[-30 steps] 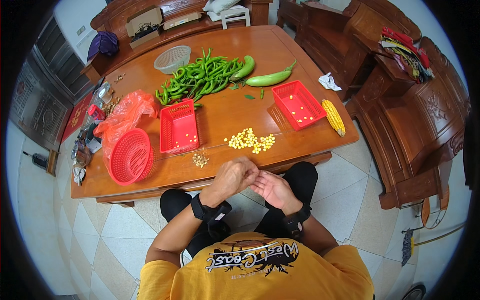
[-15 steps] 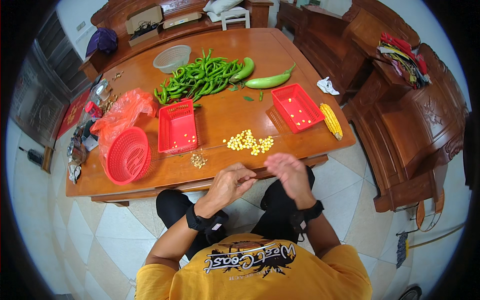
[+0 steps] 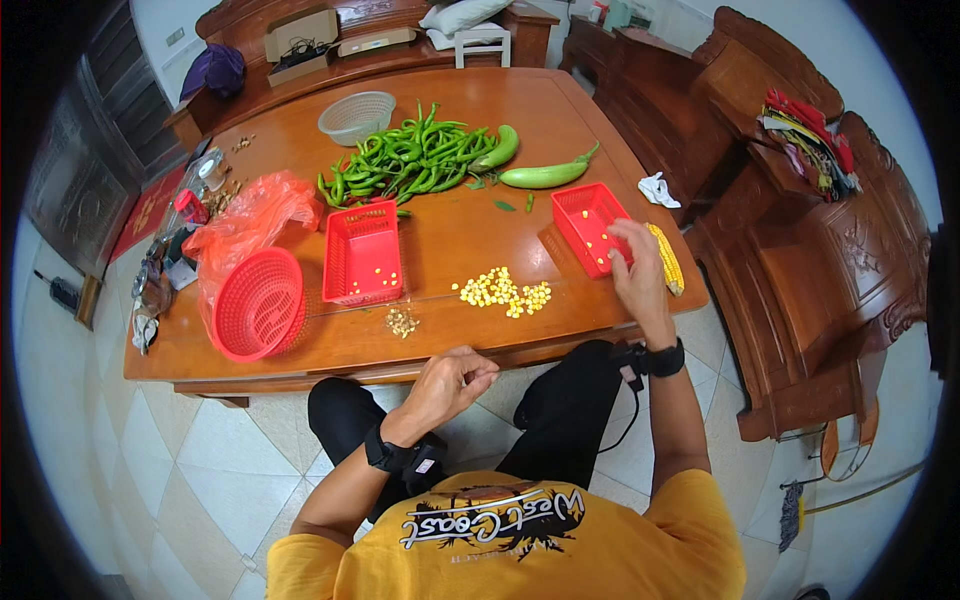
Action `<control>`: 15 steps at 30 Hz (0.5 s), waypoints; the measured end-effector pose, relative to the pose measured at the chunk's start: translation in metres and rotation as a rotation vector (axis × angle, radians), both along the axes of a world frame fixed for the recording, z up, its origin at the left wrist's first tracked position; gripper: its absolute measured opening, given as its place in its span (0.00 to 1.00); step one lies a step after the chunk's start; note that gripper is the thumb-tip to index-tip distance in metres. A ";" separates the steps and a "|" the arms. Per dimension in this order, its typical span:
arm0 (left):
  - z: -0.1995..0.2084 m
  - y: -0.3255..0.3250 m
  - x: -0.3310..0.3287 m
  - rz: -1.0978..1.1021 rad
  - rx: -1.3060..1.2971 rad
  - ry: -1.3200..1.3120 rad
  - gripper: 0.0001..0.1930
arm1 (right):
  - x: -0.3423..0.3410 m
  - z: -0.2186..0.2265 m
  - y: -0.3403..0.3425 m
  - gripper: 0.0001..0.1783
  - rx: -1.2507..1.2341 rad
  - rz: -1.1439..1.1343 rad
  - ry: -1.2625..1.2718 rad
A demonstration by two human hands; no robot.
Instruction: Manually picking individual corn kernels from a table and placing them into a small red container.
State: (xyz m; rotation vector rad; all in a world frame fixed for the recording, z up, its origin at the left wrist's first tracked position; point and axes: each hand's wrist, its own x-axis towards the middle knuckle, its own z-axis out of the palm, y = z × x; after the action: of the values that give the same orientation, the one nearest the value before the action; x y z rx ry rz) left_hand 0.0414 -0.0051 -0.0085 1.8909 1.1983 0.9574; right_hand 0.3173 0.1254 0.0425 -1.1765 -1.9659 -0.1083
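My left hand (image 3: 450, 388) is held just off the table's front edge, its fingers curled together; anything inside them is hidden. My right hand (image 3: 642, 268) reaches over the near right side of a red rectangular basket (image 3: 566, 236), thumb and fingers apart, with nothing visible between them. A few yellow corn kernels lie in that basket. Close to its right, a yellow corn cob (image 3: 668, 262) is partly covered by my right hand. Loose corn kernels (image 3: 504, 292) form a pile on the tabletop between my hands. Another red rectangular basket (image 3: 362, 236) at left holds a few kernels.
Left of the kernels lie a small tan heap (image 3: 402, 322), a round red basket (image 3: 258, 304) and an orange plastic bag (image 3: 262, 212). Green peppers (image 3: 410, 155), a pale green eggplant (image 3: 550, 175) and a grey colander (image 3: 357, 117) lie farther back. A crumpled white tissue (image 3: 658, 190) sits at right.
My right hand has moved right and away from me, from beside my left hand to the right-hand red basket. My left hand stays near the table edge, fingers still curled. The view has shifted slightly.
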 end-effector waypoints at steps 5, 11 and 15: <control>-0.001 -0.001 0.000 0.001 -0.057 -0.025 0.06 | -0.029 -0.023 -0.024 0.13 -0.566 0.213 0.315; -0.009 0.000 0.001 -0.009 -0.099 -0.051 0.06 | -0.055 -0.056 -0.013 0.09 -0.343 0.329 0.088; -0.008 -0.001 0.001 -0.001 -0.133 -0.054 0.06 | -0.068 -0.063 -0.001 0.08 -0.282 0.329 0.054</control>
State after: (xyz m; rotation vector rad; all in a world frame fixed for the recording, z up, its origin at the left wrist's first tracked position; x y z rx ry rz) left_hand 0.0421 -0.0065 -0.0163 1.7507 1.1987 0.8993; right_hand 0.2495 0.1243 -0.0208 -0.9977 -2.1457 0.3775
